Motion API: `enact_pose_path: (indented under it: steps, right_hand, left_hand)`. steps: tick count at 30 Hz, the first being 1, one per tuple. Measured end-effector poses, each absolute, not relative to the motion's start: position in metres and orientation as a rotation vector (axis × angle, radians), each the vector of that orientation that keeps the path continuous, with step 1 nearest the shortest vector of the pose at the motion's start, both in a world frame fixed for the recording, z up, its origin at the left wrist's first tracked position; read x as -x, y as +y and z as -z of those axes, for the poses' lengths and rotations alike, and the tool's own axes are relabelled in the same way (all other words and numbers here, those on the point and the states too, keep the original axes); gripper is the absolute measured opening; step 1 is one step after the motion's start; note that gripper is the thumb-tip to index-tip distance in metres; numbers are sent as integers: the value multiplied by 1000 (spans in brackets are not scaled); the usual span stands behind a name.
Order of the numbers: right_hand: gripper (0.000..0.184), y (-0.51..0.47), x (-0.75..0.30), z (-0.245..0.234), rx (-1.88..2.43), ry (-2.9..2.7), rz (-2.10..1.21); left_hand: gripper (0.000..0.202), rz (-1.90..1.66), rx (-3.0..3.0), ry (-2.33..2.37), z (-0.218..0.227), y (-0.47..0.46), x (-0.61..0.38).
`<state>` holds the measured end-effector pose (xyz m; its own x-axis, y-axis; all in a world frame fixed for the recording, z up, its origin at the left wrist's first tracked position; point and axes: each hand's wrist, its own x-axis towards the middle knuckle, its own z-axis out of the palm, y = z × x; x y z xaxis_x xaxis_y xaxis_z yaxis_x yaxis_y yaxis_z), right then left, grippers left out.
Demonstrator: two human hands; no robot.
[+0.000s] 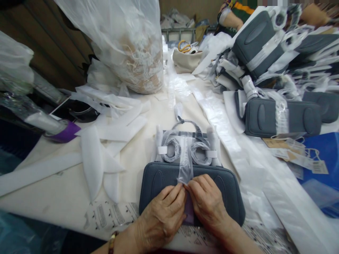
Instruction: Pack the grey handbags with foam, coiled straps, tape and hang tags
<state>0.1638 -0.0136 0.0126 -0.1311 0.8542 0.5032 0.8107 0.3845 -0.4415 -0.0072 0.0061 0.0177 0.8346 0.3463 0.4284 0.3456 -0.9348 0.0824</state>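
Note:
A dark grey handbag (159, 183) lies flat on the table in front of me, its wrapped handles (185, 148) pointing away. A strip of clear plastic film (185, 165) runs from the handles down over the bag's front. My left hand (161, 215) and my right hand (209, 204) rest on the bag side by side, fingertips pinched together on the lower end of that strip. Both hands are closed on it.
A big clear sack of scraps (127, 46) stands at the back. White foam strips (106, 141) lie to the left, plastic sheets (254, 176) to the right. Wrapped grey bags (280, 120) pile up at right. Another person's arm (233, 19) shows at the far edge. Scissors (185, 46) lie behind.

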Motion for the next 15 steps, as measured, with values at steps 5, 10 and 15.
enact_pose_path:
  steps: [5, 10, 15]
  right_hand:
    - [17, -19, -158, -23, 1550, -1846, 38]
    - [22, -55, -210, -57, 1643, -1607, 201]
    - [40, -100, -336, -79, 2097, -928, 566]
  left_hand:
    - [32, -633, -3038, 564, -17, 8, 8]
    - [34, -620, -3047, 565, -24, 8, 8]
    - [39, -768, -3052, 488, -12, 13, 14]
